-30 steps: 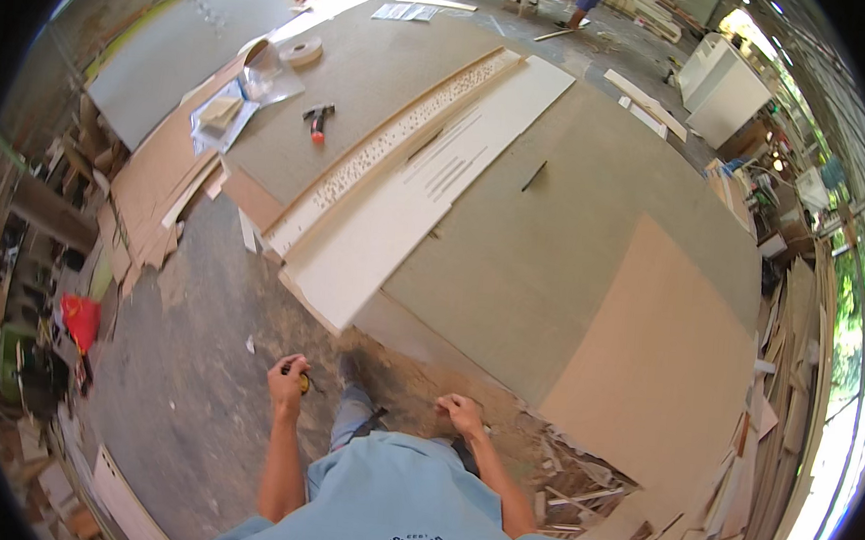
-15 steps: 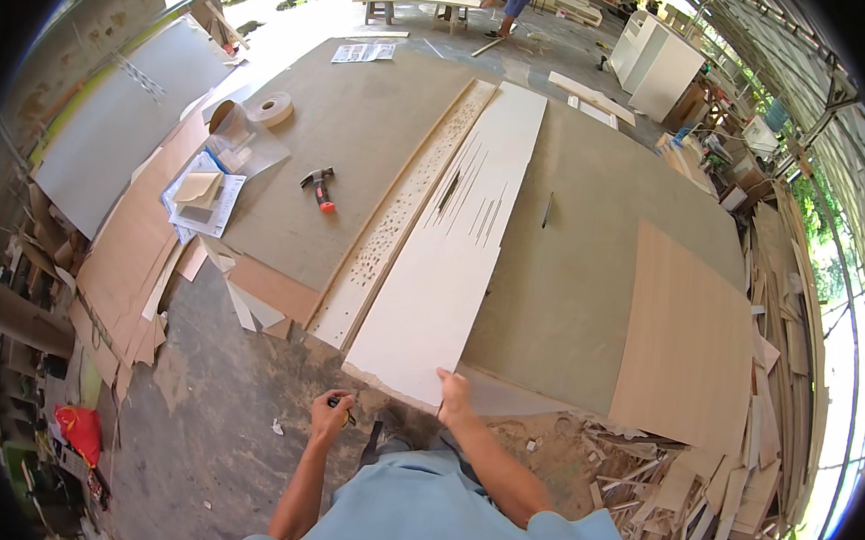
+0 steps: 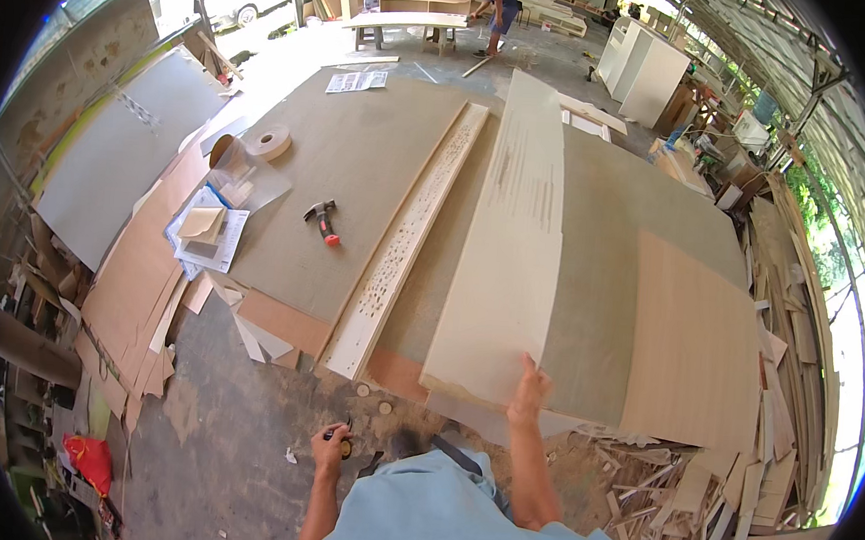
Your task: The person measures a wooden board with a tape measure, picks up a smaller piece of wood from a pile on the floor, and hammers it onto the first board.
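Note:
My right hand (image 3: 529, 390) grips the near right edge of a long white board (image 3: 500, 264), fingers closed round it. The board is tilted, its right side raised off the large grey-brown sheet (image 3: 593, 324). Dark streaks run along the board's far half. Low beside the near edge of the sheets, my left hand (image 3: 326, 450) is closed on a small black and yellow thing that looks like a tape measure (image 3: 345, 449). Left of the white board lies a narrow long panel (image 3: 403, 258) with many dark specks and a wooden edge strip.
A hammer (image 3: 324, 224), a tape roll (image 3: 269, 141) and papers (image 3: 218, 247) lie on the left. A thin wood sheet (image 3: 696, 336) covers the right side. Wood offcuts (image 3: 676, 503) litter the floor at lower right. Another person (image 3: 493, 11) bends by a far bench (image 3: 408, 21).
My right hand has shifted the white board to the right and tilted it, opening a gap beside the speckled panel. A dark slim thing lying on the sheet is now out of sight.

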Demonstrator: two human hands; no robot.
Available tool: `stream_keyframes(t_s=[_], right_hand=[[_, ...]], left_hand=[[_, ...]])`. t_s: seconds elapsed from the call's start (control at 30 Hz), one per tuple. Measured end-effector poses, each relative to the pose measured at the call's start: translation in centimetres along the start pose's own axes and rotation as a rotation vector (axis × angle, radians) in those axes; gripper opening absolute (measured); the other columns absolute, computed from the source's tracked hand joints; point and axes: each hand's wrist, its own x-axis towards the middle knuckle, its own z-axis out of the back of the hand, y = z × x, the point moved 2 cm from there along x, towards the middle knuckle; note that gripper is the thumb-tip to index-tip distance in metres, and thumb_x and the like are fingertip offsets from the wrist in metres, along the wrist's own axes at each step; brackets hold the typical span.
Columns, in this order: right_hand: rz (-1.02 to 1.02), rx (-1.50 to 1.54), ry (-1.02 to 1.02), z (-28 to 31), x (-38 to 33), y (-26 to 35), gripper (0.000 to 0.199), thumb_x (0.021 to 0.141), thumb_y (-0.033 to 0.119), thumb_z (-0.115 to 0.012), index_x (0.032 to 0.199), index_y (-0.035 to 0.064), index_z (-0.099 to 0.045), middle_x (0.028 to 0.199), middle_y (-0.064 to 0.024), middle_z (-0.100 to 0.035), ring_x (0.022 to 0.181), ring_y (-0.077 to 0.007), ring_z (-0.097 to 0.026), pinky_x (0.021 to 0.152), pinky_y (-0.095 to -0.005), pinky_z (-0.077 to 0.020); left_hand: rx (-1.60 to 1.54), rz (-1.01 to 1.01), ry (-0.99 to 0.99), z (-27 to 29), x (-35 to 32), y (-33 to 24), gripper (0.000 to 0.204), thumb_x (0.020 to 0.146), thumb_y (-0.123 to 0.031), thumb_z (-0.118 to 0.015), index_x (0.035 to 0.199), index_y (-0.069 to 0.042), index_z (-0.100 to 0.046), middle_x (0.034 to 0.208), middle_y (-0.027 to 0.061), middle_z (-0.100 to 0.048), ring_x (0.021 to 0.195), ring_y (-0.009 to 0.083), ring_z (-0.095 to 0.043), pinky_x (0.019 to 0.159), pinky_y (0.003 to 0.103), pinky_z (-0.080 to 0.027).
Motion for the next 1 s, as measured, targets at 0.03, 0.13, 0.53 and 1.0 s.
stream_keyframes(t_s=[0.03, 0.13, 0.53, 1.0], right_hand=[[-0.014, 0.042, 0.006, 1.3, 0.1, 0.9, 0.036, 0.086, 0.03, -0.066, 0.092, -0.0057, -0.068, 0.082, -0.0091, -0.067, 0.078, -0.0172, -0.061, 0.07, -0.0313, -0.0463], [0.027, 0.067, -0.019, 6.2, 1.6, 2.7, 0.029, 0.087, 0.024, -0.066, 0.09, -0.005, -0.068, 0.081, -0.0053, -0.065, 0.077, -0.0137, -0.058, 0.07, -0.027, -0.0454], [-0.026, -0.471, -0.509, 24.3, 2.1, 2.4, 0.049, 0.082, 0.037, -0.067, 0.099, -0.009, -0.069, 0.094, -0.0193, -0.071, 0.083, -0.0268, -0.068, 0.071, -0.0369, -0.0513], [0.354, -1.313, -1.126, 18.1, -3.8, -2.3, 0.019, 0.082, 0.017, -0.062, 0.091, 0.0012, -0.067, 0.086, -0.0129, -0.064, 0.083, -0.0335, -0.061, 0.077, -0.0477, -0.0474]], left_hand=[[0.0, -0.009, -0.004, 0.5, 0.6, 0.4, 0.019, 0.083, -0.012, -0.068, 0.096, 0.002, -0.066, 0.075, 0.0105, -0.068, 0.066, 0.0176, -0.065, 0.061, 0.027, -0.051], [-0.041, -0.029, -0.054, 0.0, 0.8, -1.1, 0.018, 0.083, -0.012, -0.068, 0.094, 0.002, -0.066, 0.075, 0.0099, -0.068, 0.066, 0.0171, -0.064, 0.063, 0.027, -0.051], [-0.119, -0.107, -0.177, -1.9, 5.7, -3.2, 0.018, 0.082, -0.01, -0.067, 0.094, 0.002, -0.066, 0.073, 0.008, -0.065, 0.066, 0.0148, -0.061, 0.062, 0.025, -0.048], [0.161, -0.147, 0.054, 0.1, 12.4, -9.6, 0.03, 0.079, -0.017, -0.074, 0.098, 0.004, -0.065, 0.076, 0.008, -0.066, 0.069, 0.0137, -0.061, 0.063, 0.026, -0.049]])
